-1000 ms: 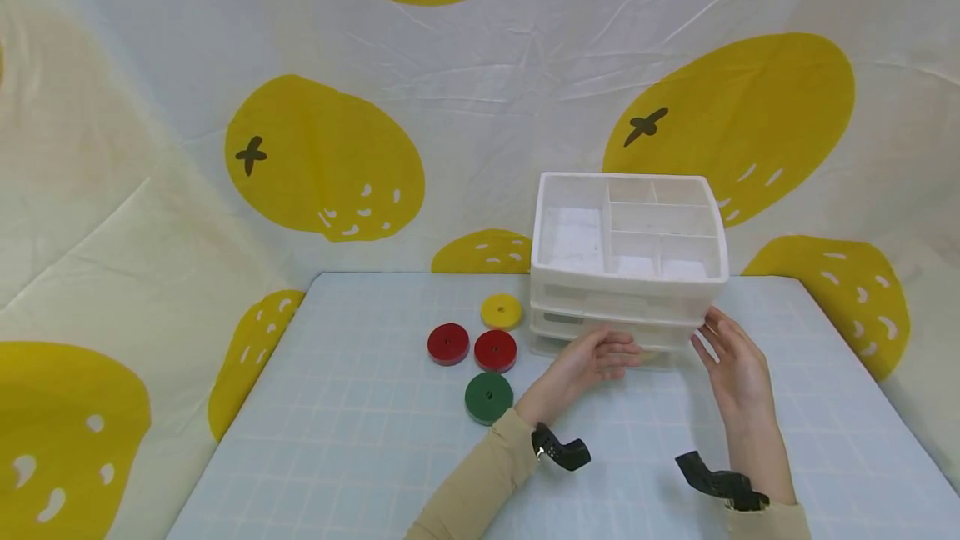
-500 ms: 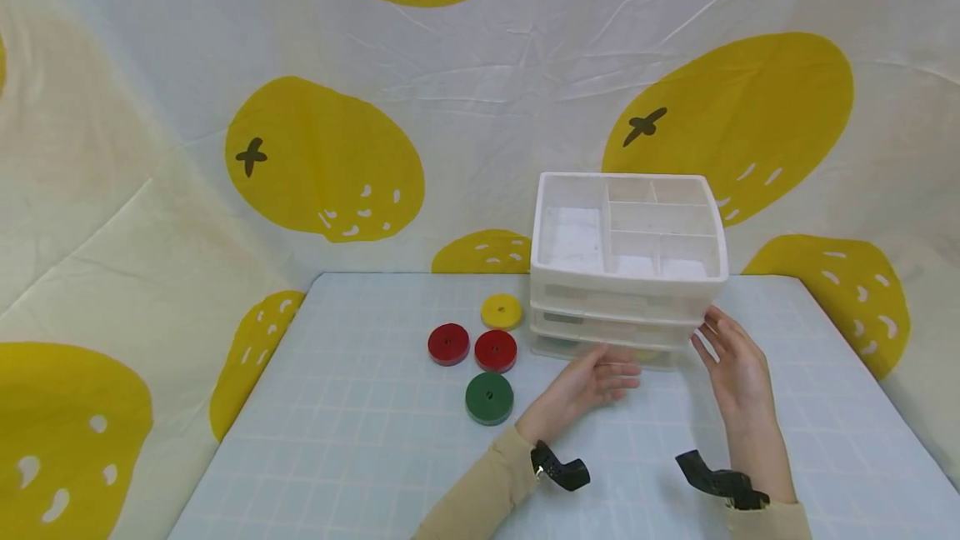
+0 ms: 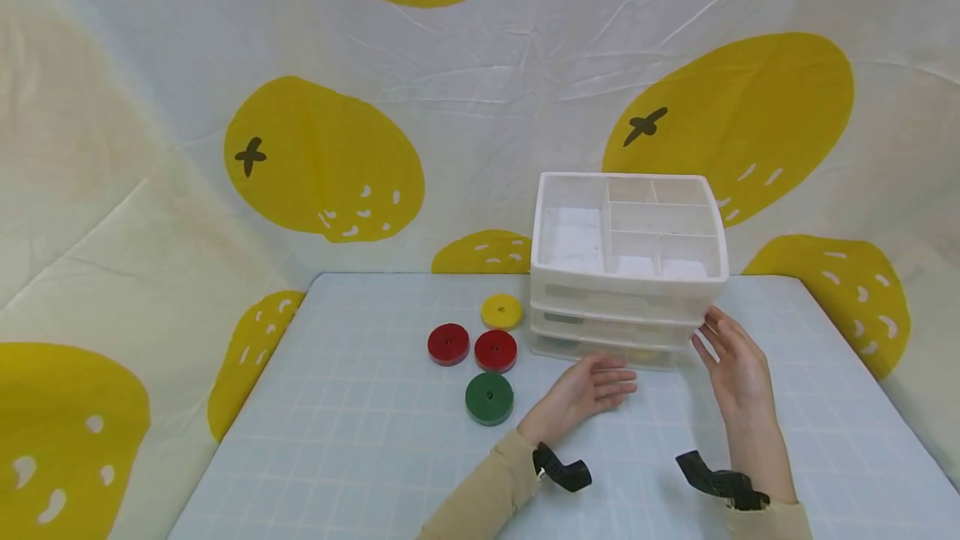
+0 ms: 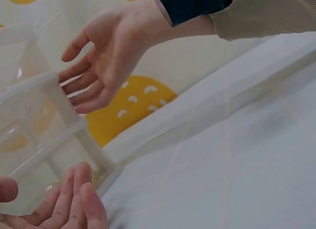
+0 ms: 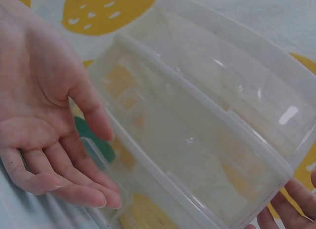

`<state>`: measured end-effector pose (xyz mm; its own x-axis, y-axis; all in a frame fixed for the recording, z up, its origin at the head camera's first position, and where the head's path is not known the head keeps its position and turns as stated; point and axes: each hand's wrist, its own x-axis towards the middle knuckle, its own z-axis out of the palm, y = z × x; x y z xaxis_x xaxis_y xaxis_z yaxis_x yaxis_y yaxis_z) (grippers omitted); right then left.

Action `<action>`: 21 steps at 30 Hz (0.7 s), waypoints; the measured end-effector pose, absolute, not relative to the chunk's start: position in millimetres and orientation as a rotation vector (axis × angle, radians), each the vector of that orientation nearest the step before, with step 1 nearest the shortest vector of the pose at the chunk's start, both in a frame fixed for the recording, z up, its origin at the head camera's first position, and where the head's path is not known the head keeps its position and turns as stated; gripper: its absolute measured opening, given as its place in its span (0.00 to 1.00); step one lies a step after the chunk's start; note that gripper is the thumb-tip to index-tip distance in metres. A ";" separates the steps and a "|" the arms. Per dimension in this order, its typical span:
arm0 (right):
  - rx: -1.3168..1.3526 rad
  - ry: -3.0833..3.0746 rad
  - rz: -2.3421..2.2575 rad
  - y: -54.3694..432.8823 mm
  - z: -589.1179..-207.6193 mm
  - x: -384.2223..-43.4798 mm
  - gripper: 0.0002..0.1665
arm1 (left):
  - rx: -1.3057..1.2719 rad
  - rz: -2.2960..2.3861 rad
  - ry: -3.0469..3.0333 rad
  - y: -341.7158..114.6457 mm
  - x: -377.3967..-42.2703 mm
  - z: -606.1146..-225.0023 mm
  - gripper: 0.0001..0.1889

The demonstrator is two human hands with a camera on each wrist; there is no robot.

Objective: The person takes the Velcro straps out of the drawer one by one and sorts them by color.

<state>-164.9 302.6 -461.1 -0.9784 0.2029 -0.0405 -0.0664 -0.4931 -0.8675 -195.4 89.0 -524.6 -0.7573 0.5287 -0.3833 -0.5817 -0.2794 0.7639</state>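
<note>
A white plastic drawer organizer with a compartmented top and clear drawer fronts stands at the back right. My left hand is just in front of its lowest drawer, palm turned inward, fingers loosely extended and holding nothing. Beside the organizer's right front corner is my right hand; its fingertips rest against the side in the left wrist view, near the right hand. A yellow thing shows through the lowest drawer in the right wrist view. Something green appears behind the left hand, partly hidden.
Left of the organizer lie flat round discs with small centre holes: a yellow disc, two red ones including a red disc, and a green disc. A patterned cloth hangs behind the table.
My left hand has drawn back from the lower drawer fronts, moving down toward me and uncovering more of the lowest drawer. The right hand and organizer look unmoved.
</note>
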 end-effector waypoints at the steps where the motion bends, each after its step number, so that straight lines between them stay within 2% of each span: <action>1: -0.202 -1.499 2.571 302.5 -461.3 -165.0 0.21 | -0.080 2.075 1.265 89.1 -196.0 -524.8 0.22; 21: -0.215 -1.541 2.529 300.8 -463.1 -165.1 0.23 | -0.120 2.102 1.189 89.3 -209.9 -526.4 0.23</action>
